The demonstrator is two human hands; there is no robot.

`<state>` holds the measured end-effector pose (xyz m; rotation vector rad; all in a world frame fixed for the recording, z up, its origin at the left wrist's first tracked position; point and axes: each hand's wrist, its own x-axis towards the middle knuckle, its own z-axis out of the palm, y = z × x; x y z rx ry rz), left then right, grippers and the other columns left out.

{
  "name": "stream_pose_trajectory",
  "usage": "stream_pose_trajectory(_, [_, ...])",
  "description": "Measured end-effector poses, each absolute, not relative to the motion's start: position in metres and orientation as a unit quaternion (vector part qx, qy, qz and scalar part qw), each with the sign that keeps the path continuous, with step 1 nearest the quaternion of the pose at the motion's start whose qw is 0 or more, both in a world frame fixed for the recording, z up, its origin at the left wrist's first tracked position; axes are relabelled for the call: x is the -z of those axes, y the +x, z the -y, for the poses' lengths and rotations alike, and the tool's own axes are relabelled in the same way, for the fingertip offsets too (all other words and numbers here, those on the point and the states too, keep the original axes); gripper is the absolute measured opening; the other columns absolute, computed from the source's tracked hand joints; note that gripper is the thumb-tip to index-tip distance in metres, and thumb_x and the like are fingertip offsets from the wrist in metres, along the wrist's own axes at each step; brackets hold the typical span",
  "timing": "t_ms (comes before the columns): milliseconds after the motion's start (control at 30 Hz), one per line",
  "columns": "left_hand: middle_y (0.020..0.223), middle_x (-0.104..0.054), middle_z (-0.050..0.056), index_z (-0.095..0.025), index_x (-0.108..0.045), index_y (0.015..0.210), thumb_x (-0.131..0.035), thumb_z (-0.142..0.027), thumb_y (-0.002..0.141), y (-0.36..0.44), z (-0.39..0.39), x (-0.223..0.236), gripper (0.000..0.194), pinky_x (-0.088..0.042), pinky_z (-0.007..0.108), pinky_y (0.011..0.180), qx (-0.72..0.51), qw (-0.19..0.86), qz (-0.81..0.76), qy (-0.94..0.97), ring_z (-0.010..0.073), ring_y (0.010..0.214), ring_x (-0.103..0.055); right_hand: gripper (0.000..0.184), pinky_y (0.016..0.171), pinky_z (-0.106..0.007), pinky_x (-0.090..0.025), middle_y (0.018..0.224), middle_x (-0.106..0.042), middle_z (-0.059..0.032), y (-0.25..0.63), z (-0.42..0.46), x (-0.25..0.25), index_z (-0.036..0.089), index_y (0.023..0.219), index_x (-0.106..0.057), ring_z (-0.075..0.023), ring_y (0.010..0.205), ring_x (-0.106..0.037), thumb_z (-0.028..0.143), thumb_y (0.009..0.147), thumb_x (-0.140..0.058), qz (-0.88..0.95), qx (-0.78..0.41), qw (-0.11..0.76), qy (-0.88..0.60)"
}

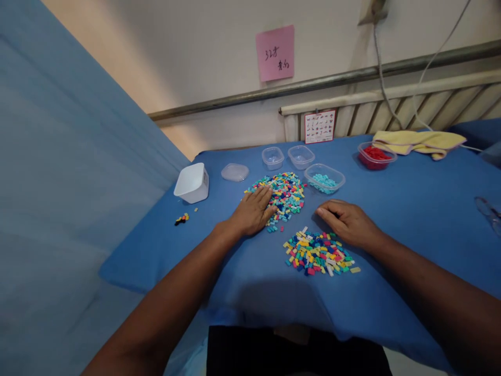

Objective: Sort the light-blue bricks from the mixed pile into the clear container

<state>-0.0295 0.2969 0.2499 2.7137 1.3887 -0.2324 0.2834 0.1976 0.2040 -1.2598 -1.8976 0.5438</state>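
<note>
My left hand [253,210] lies flat, fingers stretched out, over the left part of a larger pile of small coloured bricks [290,192]. My right hand [349,221] is curled with thumb and fingers together, just behind and right of a second pile of mixed bricks [319,254]. Whether anything small is inside its grip is hidden. Close beyond that hand stands a clear plastic tub [340,180] with turquoise bricks [323,180] in it. A few loose bricks [274,228] lie between the two piles.
Two clear tubs [273,158] and a flat lid [235,172] sit behind the big pile. At left are a white container [192,184] and some black and orange pieces [182,219]. Red pieces [376,153] fill a tub near a yellow cloth [420,142]; scissors [489,213] lie far right.
</note>
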Motion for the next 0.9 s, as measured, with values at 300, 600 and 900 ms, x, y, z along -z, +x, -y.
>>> stream_pose_trajectory(300, [0.188,-0.009,0.012,-0.008,-0.021,0.182,-0.024,-0.06,0.121,0.022,-0.309,-0.248,0.08,-0.01,0.051,0.142,0.061,0.038,-0.422,0.904,0.0297,0.176,-0.01,0.04,0.077,-0.038,-0.051,0.086,-0.074,-0.0037,0.289,-0.198,-0.199,0.023,0.089,-0.073,-0.023,0.08,-0.068,0.047,0.115,-0.054,0.748,-0.224,0.387,-0.491])
stream_pose_trajectory(600, [0.188,-0.003,0.005,-0.014,-0.018,0.184,-0.02,-0.06,0.118,-0.01,-0.289,-0.257,0.08,-0.009,0.05,0.142,0.1,0.059,-0.397,0.911,0.0259,0.176,-0.004,0.04,0.075,-0.039,-0.052,0.086,-0.077,-0.0045,0.29,-0.196,-0.2,0.024,0.09,-0.075,-0.0238,0.078,-0.069,0.049,0.114,-0.054,0.745,-0.219,0.389,-0.496])
stream_pose_trajectory(900, [0.188,-0.007,0.007,-0.013,-0.021,0.183,-0.018,-0.065,0.118,0.02,-0.282,-0.247,0.083,-0.009,0.049,0.142,0.043,0.08,-0.352,0.932,0.025,0.176,-0.007,0.039,0.078,-0.04,-0.053,0.088,-0.079,-0.0053,0.29,-0.198,-0.199,0.025,0.094,-0.077,-0.0252,0.082,-0.072,0.048,0.114,-0.054,0.75,-0.213,0.382,-0.497])
